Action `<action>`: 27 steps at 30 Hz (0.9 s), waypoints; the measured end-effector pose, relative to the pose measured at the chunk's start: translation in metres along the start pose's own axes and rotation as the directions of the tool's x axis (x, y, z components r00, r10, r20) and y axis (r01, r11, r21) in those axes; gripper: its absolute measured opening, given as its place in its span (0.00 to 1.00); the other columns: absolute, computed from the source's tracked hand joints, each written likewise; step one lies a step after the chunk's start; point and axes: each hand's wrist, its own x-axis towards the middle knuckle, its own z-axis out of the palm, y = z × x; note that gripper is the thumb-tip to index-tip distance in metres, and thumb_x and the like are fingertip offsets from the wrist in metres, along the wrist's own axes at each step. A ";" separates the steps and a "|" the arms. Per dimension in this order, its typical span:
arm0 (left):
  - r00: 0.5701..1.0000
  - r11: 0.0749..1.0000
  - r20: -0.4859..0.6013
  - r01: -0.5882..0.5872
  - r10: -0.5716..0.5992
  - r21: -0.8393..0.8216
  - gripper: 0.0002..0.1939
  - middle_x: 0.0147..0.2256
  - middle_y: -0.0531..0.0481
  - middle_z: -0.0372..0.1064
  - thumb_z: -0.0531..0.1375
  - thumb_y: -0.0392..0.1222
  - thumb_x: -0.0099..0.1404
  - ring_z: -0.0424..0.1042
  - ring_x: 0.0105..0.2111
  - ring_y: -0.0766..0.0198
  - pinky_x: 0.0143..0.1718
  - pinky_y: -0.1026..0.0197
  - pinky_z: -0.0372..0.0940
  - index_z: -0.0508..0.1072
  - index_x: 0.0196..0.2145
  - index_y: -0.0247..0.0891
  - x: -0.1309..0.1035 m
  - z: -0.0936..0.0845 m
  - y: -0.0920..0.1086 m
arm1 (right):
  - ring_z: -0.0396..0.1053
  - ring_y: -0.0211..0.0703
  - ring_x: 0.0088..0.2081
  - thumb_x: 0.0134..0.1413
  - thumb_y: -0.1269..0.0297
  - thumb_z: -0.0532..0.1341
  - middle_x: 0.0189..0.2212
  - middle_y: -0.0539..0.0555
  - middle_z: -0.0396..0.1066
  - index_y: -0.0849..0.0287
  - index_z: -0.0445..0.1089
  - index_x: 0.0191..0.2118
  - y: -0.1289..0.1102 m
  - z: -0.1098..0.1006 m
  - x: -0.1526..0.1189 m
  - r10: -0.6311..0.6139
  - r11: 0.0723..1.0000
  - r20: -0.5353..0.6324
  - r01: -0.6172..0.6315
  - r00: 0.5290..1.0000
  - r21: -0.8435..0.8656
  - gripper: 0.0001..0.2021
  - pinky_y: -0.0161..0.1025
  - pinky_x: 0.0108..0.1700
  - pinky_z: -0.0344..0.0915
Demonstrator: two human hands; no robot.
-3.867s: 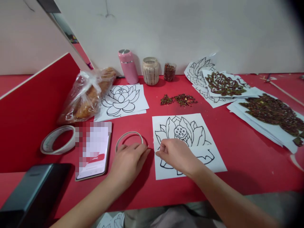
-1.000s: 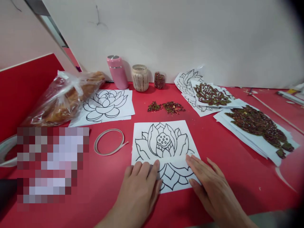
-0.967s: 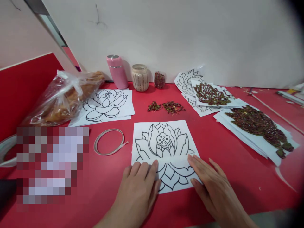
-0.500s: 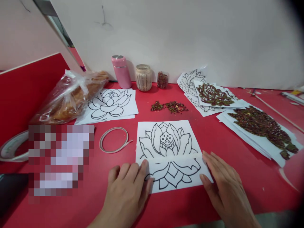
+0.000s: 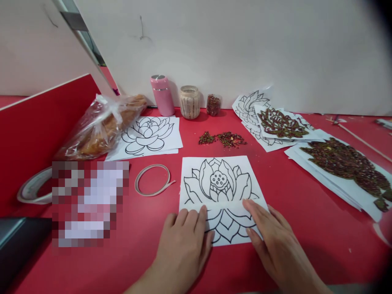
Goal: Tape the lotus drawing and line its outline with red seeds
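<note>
A white sheet with a black lotus outline (image 5: pixel 218 179) lies on the red table (image 5: pixel 290 196) in front of me. A pale strip of tape (image 5: pixel 225 206) runs across its lower half. My left hand (image 5: pixel 183 245) lies flat on the sheet's lower left corner, fingers pressing the strip's left end. My right hand (image 5: pixel 272 241) lies flat at the lower right, fingertips on the strip's right end. Neither hand grips anything. A thin tape ring (image 5: pixel 152 185) with a loose tail lies left of the sheet.
A second lotus sheet (image 5: pixel 148 132), a plastic bag of bread (image 5: pixel 101 126), a larger tape roll (image 5: pixel 32 192) and a blurred phone (image 5: pixel 88 204) are at left. A pink bottle (image 5: pixel 162 95), two jars, loose seeds (image 5: pixel 223 139) and seed-covered sheets (image 5: pixel 346 161) lie behind and right.
Earlier my hands were at the tape ring and the sheet's left edge. Now the strip lies across the drawing and both hands press flat on it; they slid outward, then back inward.
</note>
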 end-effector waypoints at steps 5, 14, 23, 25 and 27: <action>0.996 0.998 -0.089 0.026 -0.021 0.054 0.17 0.27 0.47 0.68 0.52 0.41 0.59 0.63 0.27 0.60 0.30 0.57 0.51 0.68 0.44 0.30 -0.009 -0.003 -0.016 | 0.60 0.47 0.52 0.55 0.63 0.47 0.51 0.59 0.62 0.63 0.48 0.58 0.015 -0.001 -0.014 0.097 0.993 -0.025 -0.099 0.995 -0.061 0.24 0.51 0.50 0.58; 0.985 0.995 -0.157 0.078 -0.066 0.069 0.16 0.26 0.47 0.68 0.53 0.42 0.59 0.64 0.26 0.59 0.31 0.55 0.52 0.71 0.41 0.29 -0.019 -0.008 -0.024 | 0.61 0.52 0.50 0.55 0.57 0.49 0.49 0.60 0.64 0.62 0.52 0.56 0.016 0.000 -0.019 0.219 0.972 -0.058 -0.222 0.974 -0.070 0.25 0.51 0.47 0.61; 0.976 0.998 -0.207 0.067 -0.062 0.014 0.18 0.24 0.48 0.65 0.53 0.42 0.60 0.62 0.26 0.60 0.32 0.55 0.54 0.67 0.44 0.27 -0.023 -0.011 -0.027 | 0.59 0.52 0.51 0.54 0.57 0.50 0.51 0.60 0.61 0.60 0.51 0.57 0.019 0.006 -0.023 0.230 0.973 -0.100 -0.230 0.968 0.010 0.25 0.49 0.47 0.61; 0.970 1.000 -0.241 0.003 -0.007 -0.016 0.15 0.24 0.48 0.65 0.53 0.39 0.60 0.62 0.26 0.61 0.32 0.56 0.53 0.67 0.43 0.29 -0.018 -0.012 -0.023 | 0.58 0.52 0.51 0.53 0.58 0.52 0.51 0.60 0.59 0.60 0.51 0.56 0.018 0.006 -0.022 0.237 0.972 -0.114 -0.234 0.965 0.038 0.25 0.50 0.48 0.59; 0.961 0.995 -0.270 -0.075 0.056 -0.059 0.12 0.25 0.49 0.65 0.53 0.37 0.60 0.61 0.27 0.62 0.32 0.57 0.53 0.68 0.41 0.31 -0.010 -0.012 -0.013 | 0.55 0.52 0.53 0.53 0.58 0.52 0.53 0.60 0.57 0.60 0.51 0.56 0.017 0.003 -0.021 0.250 0.966 -0.114 -0.240 0.961 0.093 0.26 0.51 0.50 0.58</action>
